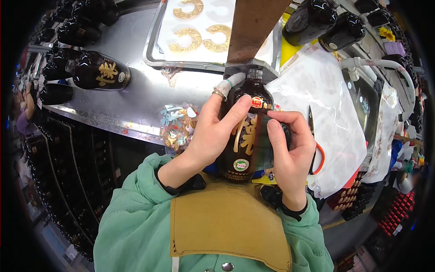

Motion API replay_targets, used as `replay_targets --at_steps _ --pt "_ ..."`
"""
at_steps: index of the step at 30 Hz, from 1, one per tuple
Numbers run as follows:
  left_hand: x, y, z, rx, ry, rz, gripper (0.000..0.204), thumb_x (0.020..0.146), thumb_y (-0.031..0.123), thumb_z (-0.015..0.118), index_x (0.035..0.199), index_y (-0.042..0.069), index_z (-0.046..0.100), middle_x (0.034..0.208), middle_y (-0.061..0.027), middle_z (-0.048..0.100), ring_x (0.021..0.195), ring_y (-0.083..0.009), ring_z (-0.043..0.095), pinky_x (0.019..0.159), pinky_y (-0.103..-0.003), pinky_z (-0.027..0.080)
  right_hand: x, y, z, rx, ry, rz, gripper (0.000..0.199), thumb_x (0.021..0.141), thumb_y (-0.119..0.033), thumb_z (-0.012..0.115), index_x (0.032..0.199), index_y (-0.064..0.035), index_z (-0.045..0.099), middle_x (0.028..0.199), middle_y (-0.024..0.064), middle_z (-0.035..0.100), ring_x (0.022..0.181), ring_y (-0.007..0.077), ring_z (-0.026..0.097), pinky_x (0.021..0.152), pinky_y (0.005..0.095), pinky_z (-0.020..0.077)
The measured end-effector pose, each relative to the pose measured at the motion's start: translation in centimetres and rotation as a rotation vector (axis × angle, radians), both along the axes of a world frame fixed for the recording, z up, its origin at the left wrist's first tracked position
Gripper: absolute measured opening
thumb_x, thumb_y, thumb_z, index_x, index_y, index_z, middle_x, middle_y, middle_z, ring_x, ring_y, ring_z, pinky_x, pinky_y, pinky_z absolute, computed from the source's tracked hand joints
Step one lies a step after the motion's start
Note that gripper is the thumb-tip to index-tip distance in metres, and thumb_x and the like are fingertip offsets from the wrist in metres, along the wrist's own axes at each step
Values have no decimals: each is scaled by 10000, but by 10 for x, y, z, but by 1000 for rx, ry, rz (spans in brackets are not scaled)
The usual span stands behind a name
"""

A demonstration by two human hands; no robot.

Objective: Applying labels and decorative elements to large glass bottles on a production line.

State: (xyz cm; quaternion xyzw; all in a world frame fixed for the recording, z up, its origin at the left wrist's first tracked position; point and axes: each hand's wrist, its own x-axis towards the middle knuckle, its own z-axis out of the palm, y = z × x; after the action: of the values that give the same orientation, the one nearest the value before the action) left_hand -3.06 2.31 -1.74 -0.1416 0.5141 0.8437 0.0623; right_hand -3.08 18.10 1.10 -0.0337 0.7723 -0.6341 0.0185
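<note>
A dark glossy bottle point(240, 156) with gold characters, a small red emblem and a round white-and-green mark stands close before me, its open-looking threaded neck pointing away. My left hand point(217, 120) wraps its upper left side, thumb on the shoulder, one finger in a white cover reaching beside the neck. On the bottle's right side, my right hand point(290, 149) is closed, thumb and forefinger bent together against the glass. Whatever sits in that pinch is too small or hidden to name. Orange-handled scissors point(319, 158) lie just right of my right hand.
A metal tray point(152, 50) with gold C-shaped stickers on white sheets lies ahead, beside a brown upright board point(253, 29). More dark bottles point(100, 71) stand at left and far right. A bag of shiny scraps point(178, 129) and white paper point(331, 104) flank the bottle.
</note>
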Motion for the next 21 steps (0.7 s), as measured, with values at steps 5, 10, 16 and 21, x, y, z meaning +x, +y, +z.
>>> replay_targets --at_steps 5,10,16,21 --pt "1 0 3 16 -17 -4 552 1030 204 631 1465 -64 422 1273 -93 592 1130 -99 558 982 -264 470 -1 -3 1 4 1 -27 89 939 -8 673 1009 47 672 900 87 707 826 113 642 760 257 501" --pt "1 1 2 15 -4 -7 561 1028 212 635 1468 -63 421 1279 -94 586 1137 -97 552 983 -263 468 -2 -6 2 -32 -16 -47 83 927 6 679 1000 46 671 886 85 699 802 101 635 730 246 494" --pt "2 1 0 -23 -1 2 564 1029 222 634 1467 -64 424 1285 -94 581 1142 -100 542 985 -261 460 -2 -7 0 50 30 -51 75 920 -1 690 976 45 673 845 76 688 750 91 609 677 244 473" --pt "2 1 1 -57 -3 -1 565 1030 231 633 1465 -64 426 1285 -95 578 1129 -102 540 983 -257 457 -1 -9 2 112 37 -77 60 903 6 697 950 36 676 793 77 684 692 99 598 639 255 459"
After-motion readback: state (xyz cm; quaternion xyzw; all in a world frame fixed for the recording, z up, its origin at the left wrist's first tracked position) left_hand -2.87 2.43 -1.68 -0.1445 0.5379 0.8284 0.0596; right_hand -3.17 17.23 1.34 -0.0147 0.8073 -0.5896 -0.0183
